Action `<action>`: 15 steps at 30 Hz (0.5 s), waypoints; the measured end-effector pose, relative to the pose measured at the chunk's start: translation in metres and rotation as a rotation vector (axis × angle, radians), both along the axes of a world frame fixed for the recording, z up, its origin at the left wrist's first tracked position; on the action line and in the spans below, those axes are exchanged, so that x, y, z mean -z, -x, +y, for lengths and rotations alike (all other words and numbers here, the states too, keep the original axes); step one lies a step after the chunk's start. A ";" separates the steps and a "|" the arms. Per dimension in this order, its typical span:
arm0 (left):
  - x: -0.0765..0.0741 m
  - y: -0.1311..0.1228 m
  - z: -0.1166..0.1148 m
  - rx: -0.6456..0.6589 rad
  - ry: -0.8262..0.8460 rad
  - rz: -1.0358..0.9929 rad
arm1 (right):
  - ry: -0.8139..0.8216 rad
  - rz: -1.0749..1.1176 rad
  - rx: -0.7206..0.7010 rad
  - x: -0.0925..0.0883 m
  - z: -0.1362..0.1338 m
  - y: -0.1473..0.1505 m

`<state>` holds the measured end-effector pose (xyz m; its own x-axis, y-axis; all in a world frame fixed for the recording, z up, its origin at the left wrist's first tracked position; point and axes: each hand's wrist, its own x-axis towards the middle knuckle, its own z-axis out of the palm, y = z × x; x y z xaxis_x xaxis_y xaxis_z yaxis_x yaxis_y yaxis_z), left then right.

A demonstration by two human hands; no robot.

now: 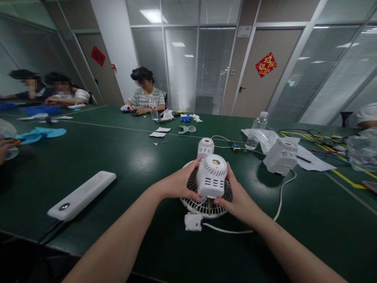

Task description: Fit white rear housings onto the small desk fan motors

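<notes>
A white vented fan motor housing (211, 179) is held between my two hands, above a round white fan grille (216, 213). My left hand (184, 182) has its fingers around the housing's left side, and my right hand (237, 194) grips the right side. Just behind it stands a second white vented housing (205, 146). In front of the grille lies a small white box-shaped piece (193, 222), with a white cord (228, 230) running right. Part of the grille is hidden beneath the housing and my hands.
A long white power strip-like bar (84, 195) lies at left. Another white housing (282, 155) stands at right, near a water bottle (257, 129) and tangled wires (318, 139). Blue fan blades (44, 133) lie far left by another person's hand (3, 149). A person (147, 96) sits across the table.
</notes>
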<state>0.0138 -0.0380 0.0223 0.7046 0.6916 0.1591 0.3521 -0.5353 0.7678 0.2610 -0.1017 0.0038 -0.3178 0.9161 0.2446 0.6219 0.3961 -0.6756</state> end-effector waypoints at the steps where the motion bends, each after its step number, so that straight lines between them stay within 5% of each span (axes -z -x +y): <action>1: 0.002 0.001 0.003 -0.004 -0.001 -0.017 | 0.002 0.006 0.004 0.002 0.000 0.000; 5: 0.008 0.004 0.012 -0.133 -0.070 -0.130 | -0.014 0.030 0.021 0.007 0.003 -0.003; 9: 0.007 0.004 0.015 -0.398 -0.296 0.017 | 0.006 -0.037 0.047 0.011 0.005 -0.003; 15: 0.020 0.007 0.024 -0.492 -0.365 0.170 | 0.007 -0.130 0.110 0.015 0.007 0.002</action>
